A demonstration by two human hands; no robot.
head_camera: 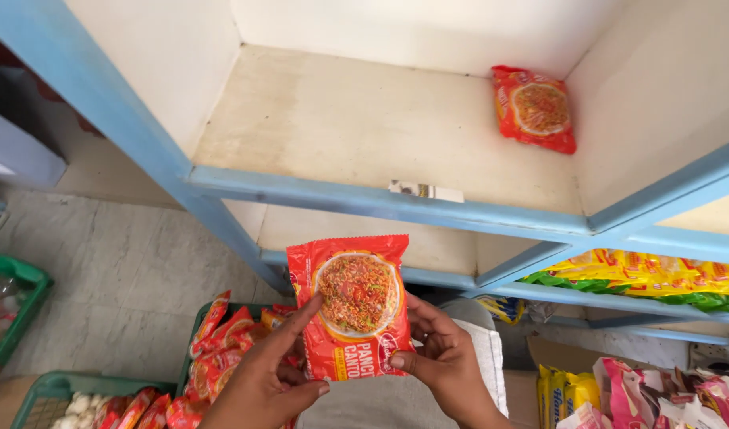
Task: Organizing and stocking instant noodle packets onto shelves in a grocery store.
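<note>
Both hands hold up one red noodle packet (353, 306) with a round picture of noodles on its front. My left hand (268, 380) grips its left edge, thumb on the front. My right hand (440, 359) pinches its lower right edge. The packet is in front of a blue-edged shelf unit (380, 200), just below the upper shelf board. A second, matching red packet (534, 108) lies flat at the back right corner of that cream shelf board.
A green crate (208, 318) with several more red packets stands below my left hand. Another green crate (19, 274) sits at the far left on the grey floor. Yellow and green packets (650, 274) fill a lower shelf at right; pink and yellow packs (642, 393) lie below.
</note>
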